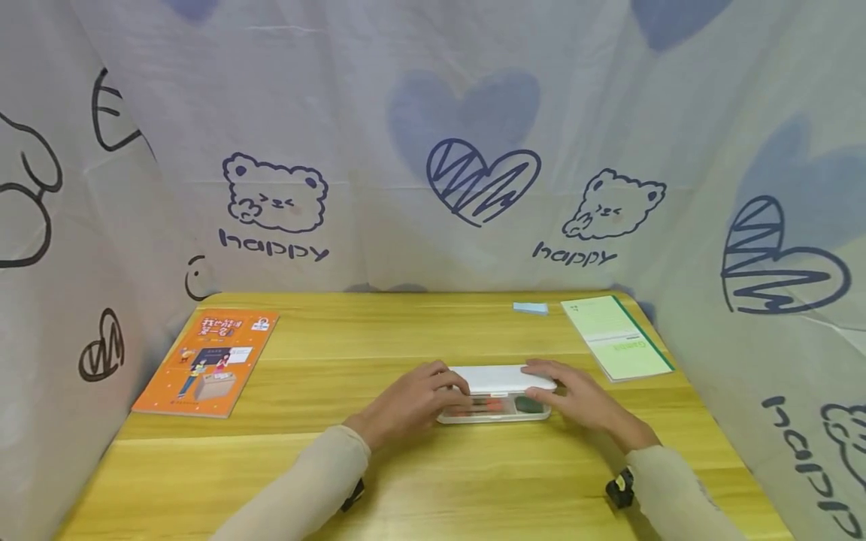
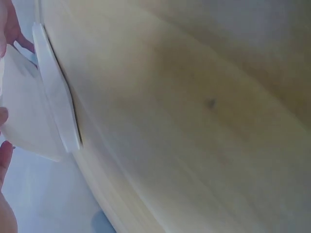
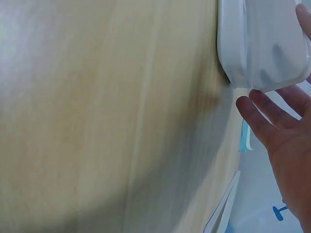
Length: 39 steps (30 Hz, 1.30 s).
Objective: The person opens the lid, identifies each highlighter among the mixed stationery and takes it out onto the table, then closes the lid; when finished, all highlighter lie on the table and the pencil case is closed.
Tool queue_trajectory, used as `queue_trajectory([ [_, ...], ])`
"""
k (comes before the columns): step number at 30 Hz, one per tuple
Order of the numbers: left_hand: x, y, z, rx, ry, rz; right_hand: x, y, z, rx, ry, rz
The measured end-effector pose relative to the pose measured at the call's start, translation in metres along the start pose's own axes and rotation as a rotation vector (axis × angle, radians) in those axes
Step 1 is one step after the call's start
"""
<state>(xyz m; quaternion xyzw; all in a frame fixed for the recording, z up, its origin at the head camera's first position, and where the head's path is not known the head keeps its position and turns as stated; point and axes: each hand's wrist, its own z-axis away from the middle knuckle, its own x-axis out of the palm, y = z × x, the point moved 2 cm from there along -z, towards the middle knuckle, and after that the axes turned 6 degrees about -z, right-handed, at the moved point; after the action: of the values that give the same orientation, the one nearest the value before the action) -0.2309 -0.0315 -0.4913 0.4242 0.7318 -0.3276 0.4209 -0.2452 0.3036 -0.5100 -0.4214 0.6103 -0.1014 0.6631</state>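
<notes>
Near the middle of the worktop (image 1: 433, 481), your white pencil case (image 1: 497, 419) lies with its lid (image 1: 497, 379) raised along the far side, and the clear compartment in front shows orange-red items (image 1: 485, 406) and, at its right, a dark green object (image 1: 529, 405). Your left hand (image 1: 422, 400) has its fingers bent around the case's left end, gripping it there. Your right hand (image 1: 575, 394) pinches the lid's right end, thumb on the near face and fingers around the far edge. To your left, well apart from the case, lies an orange book (image 1: 203, 368). Off to your right sits a pale green notebook (image 1: 619, 338) with a dark green spine, and just beside it a light blue strip (image 1: 531, 308). White cloth (image 1: 365, 135) printed with bears and hearts surrounds the worktop.
</notes>
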Motion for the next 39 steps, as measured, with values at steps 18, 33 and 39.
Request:
queue_trajectory([
  [18,-0.01,-0.023,-0.01,-0.106,0.088,0.061,-0.007,-0.001,-0.001,-0.016,0.2,-0.201],
  [33,-0.006,-0.041,-0.025,-0.283,0.139,0.132,-0.007,-0.012,0.0,-0.278,0.413,0.019],
  [39,-0.004,-0.044,-0.028,-0.331,0.119,0.118,0.007,-0.007,0.0,-0.157,0.102,0.136],
])
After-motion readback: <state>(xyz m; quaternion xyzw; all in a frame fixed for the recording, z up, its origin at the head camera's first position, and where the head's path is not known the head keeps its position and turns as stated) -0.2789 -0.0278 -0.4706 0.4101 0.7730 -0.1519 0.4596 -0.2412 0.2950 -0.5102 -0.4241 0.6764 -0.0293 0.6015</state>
